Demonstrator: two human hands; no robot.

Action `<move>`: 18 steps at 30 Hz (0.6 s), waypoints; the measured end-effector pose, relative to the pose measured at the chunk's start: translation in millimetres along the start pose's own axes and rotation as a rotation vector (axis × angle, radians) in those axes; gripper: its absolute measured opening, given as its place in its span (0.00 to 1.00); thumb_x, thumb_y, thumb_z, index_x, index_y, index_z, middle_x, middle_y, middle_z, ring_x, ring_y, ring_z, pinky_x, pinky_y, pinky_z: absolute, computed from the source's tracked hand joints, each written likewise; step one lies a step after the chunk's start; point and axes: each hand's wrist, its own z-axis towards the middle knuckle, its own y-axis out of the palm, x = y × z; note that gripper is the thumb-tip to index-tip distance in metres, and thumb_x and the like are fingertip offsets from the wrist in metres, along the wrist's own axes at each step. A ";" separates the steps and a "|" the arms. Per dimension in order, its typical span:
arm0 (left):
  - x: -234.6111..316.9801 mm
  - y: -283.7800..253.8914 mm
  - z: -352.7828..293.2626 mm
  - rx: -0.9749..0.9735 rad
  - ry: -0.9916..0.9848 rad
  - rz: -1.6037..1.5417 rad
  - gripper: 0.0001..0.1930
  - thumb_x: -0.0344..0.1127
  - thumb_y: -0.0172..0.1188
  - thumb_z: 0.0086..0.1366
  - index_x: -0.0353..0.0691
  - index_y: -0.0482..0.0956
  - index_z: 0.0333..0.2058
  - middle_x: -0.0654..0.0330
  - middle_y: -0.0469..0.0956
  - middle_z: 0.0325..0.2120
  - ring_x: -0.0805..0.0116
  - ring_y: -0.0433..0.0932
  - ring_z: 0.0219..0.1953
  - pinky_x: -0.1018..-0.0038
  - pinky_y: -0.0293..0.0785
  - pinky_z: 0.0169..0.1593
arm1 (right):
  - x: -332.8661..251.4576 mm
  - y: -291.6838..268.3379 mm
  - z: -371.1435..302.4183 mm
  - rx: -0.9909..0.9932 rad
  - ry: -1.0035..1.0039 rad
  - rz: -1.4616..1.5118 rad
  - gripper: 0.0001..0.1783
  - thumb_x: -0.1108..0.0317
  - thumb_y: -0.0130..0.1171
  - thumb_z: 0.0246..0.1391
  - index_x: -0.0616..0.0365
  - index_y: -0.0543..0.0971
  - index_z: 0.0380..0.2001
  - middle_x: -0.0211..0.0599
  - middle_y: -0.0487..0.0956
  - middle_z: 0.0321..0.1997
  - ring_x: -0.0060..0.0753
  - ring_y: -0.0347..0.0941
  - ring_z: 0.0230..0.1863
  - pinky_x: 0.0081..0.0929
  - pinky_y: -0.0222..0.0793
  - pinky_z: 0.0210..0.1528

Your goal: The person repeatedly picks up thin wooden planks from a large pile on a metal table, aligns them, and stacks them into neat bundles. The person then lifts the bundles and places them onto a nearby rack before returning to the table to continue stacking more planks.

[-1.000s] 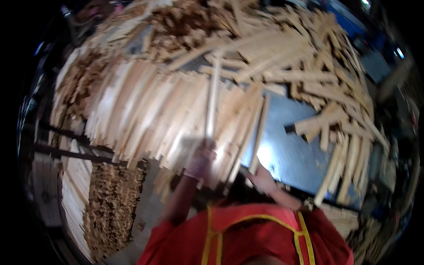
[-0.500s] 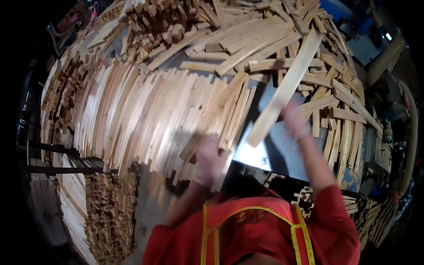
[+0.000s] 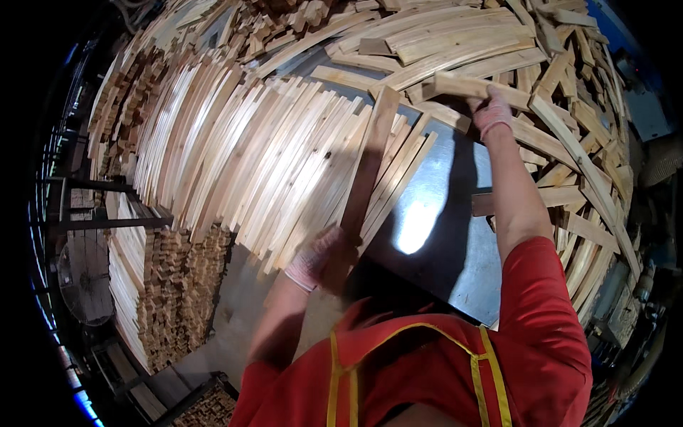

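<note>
My left hand (image 3: 313, 257), in a pale pinkish work glove, is closed around the near end of a wooden board (image 3: 371, 160). The board slants away over the right end of a row of wooden strips (image 3: 284, 156) laid side by side. Farther off to the right, my right hand (image 3: 492, 114), gloved alike, is closed on a shorter wooden strip (image 3: 466, 86) at the edge of a loose heap of strips (image 3: 562, 135). Its thumb side is partly hidden. Between my hands lies a smooth metal tabletop (image 3: 427, 206) with a bright glare and the shadow of my arm.
Stacked strips with their ends showing (image 3: 181, 292) stand below the row at the left, beside a dark metal frame (image 3: 107, 223). More wood pieces (image 3: 455, 43) are heaped across the far side. Machinery (image 3: 644, 107) borders the right.
The long pale strip has left my right hand, which has reached farther away and taken a shorter strip. My left hand has shifted slightly left, and its board shows more clearly over the row.
</note>
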 end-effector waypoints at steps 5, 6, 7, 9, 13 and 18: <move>-17.9 10.4 -9.9 -0.018 0.092 0.040 0.35 0.52 0.69 0.67 0.35 0.72 0.64 0.50 0.83 0.48 0.57 0.84 0.40 0.61 0.81 0.46 | -20.0 -73.5 -74.4 -0.166 0.071 -0.175 0.17 0.63 0.62 0.67 0.58 0.78 0.55 0.42 0.82 0.52 0.43 0.81 0.47 0.38 0.83 0.49; -19.5 8.7 -13.4 0.028 0.110 0.067 0.35 0.52 0.70 0.66 0.35 0.73 0.64 0.50 0.83 0.47 0.57 0.84 0.40 0.60 0.81 0.46 | -5.8 -88.3 -123.3 -0.050 0.027 -0.298 0.19 0.63 0.62 0.67 0.59 0.78 0.57 0.42 0.82 0.53 0.41 0.81 0.49 0.35 0.81 0.53; -18.9 6.1 -13.2 0.001 0.117 0.035 0.35 0.50 0.70 0.65 0.35 0.73 0.64 0.51 0.83 0.48 0.58 0.84 0.41 0.61 0.81 0.47 | -2.2 -107.2 -166.9 -0.015 0.000 -0.483 0.24 0.63 0.64 0.64 0.61 0.77 0.60 0.40 0.82 0.54 0.36 0.79 0.51 0.35 0.78 0.55; -10.2 3.7 -6.0 -0.067 0.130 -0.014 0.35 0.46 0.72 0.63 0.35 0.73 0.64 0.53 0.82 0.51 0.60 0.83 0.43 0.61 0.81 0.49 | -1.3 -184.4 -199.5 -0.044 -0.123 -1.055 0.25 0.65 0.65 0.62 0.66 0.76 0.59 0.38 0.83 0.49 0.33 0.79 0.46 0.33 0.76 0.51; -6.3 -7.0 -13.8 -0.139 0.173 -0.019 0.41 0.41 0.75 0.56 0.33 0.71 0.67 0.56 0.78 0.51 0.66 0.80 0.46 0.65 0.81 0.53 | 26.8 -227.5 -303.8 -0.114 -0.055 -1.099 0.25 0.71 0.62 0.61 0.65 0.75 0.60 0.41 0.84 0.50 0.35 0.80 0.48 0.33 0.76 0.53; -4.6 -34.2 -29.2 -0.300 0.189 -0.170 0.46 0.39 0.75 0.52 0.24 0.67 0.67 0.57 0.76 0.49 0.63 0.79 0.46 0.68 0.78 0.59 | 106.7 -178.1 -427.5 -0.162 0.212 -1.716 0.44 0.55 0.67 0.56 0.63 0.63 0.71 0.59 0.84 0.54 0.53 0.84 0.53 0.41 0.79 0.56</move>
